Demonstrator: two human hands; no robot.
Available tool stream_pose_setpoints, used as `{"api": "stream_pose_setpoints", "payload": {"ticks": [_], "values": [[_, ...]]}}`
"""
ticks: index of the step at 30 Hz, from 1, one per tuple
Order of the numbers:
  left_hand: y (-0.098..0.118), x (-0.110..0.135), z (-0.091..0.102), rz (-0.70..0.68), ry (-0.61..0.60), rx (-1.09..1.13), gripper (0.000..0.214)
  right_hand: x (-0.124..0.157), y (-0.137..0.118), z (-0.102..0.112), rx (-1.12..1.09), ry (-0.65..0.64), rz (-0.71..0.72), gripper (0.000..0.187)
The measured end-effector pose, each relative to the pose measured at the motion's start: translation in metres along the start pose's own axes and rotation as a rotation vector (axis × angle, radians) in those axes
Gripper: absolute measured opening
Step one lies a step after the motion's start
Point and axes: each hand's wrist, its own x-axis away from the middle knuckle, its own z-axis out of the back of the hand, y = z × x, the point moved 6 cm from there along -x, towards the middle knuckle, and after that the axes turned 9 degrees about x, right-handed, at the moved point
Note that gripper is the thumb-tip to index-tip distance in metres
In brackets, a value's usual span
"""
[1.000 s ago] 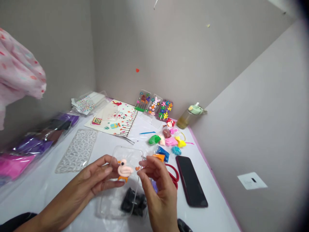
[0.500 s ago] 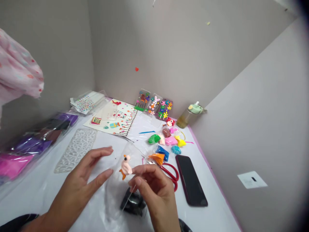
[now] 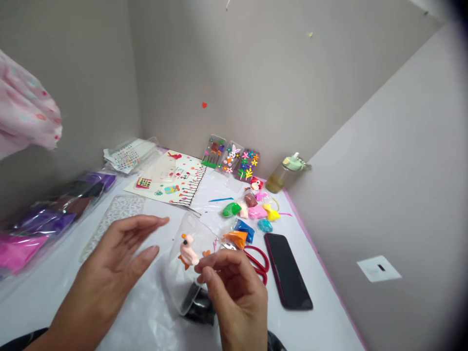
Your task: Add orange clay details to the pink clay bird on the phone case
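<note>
A clear phone case (image 3: 174,287) is tilted above the table with a pale pink clay bird (image 3: 189,252) on it; the bird has an orange beak and tail. My right hand (image 3: 237,292) pinches the case near its lower right edge, fingertips beside the bird. A small orange clay piece (image 3: 206,253) shows by my right index finger; I cannot tell if it is stuck to the case. My left hand (image 3: 113,273) is open to the left of the case, thumb and fingers apart, touching nothing. Behind the case lies a black clay packet (image 3: 201,312), partly hidden.
Several coloured clay packets (image 3: 258,212), red-handled scissors (image 3: 258,265) and a dark phone (image 3: 288,273) lie right. Decorated cases (image 3: 230,156) lean on the wall near a bottle (image 3: 283,173). A drawn-on paper (image 3: 183,170), textured mat (image 3: 120,214) and bagged clay (image 3: 47,219) are left.
The case has turned so more of its face shows, and the orange piece has come into view. My left hand has drawn slightly back to the left, still open.
</note>
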Motion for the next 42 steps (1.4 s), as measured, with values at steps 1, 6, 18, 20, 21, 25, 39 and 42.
{"api": "stream_pose_setpoints", "payload": {"ticks": [1,6,18,20,21,25,39,42], "values": [[-0.009,-0.002,-0.001,0.131,-0.030,0.076,0.035,0.000,0.000,0.000,-0.021,0.007,0.000,0.011],[-0.028,0.001,-0.021,0.502,-0.243,0.444,0.031,0.001,0.006,-0.001,-0.148,-0.003,-0.007,0.019],[-0.028,0.011,-0.026,0.632,-0.369,0.717,0.014,-0.004,0.007,-0.005,-0.326,-0.190,-0.033,0.027],[-0.028,0.011,-0.026,0.625,-0.392,0.721,0.015,-0.004,0.006,-0.007,-0.357,-0.218,-0.065,0.028],[-0.027,0.012,-0.027,0.622,-0.405,0.719,0.016,-0.005,0.005,-0.008,-0.368,-0.248,-0.068,0.028],[-0.022,0.012,-0.030,0.612,-0.434,0.666,0.021,-0.009,0.007,-0.010,-0.390,-0.305,-0.068,0.029],[-0.020,0.011,-0.029,0.573,-0.430,0.595,0.027,0.012,-0.031,0.008,0.744,0.121,0.853,0.024],[-0.017,0.010,-0.029,0.571,-0.426,0.575,0.026,0.013,-0.033,0.005,0.795,0.170,0.917,0.016]]}}
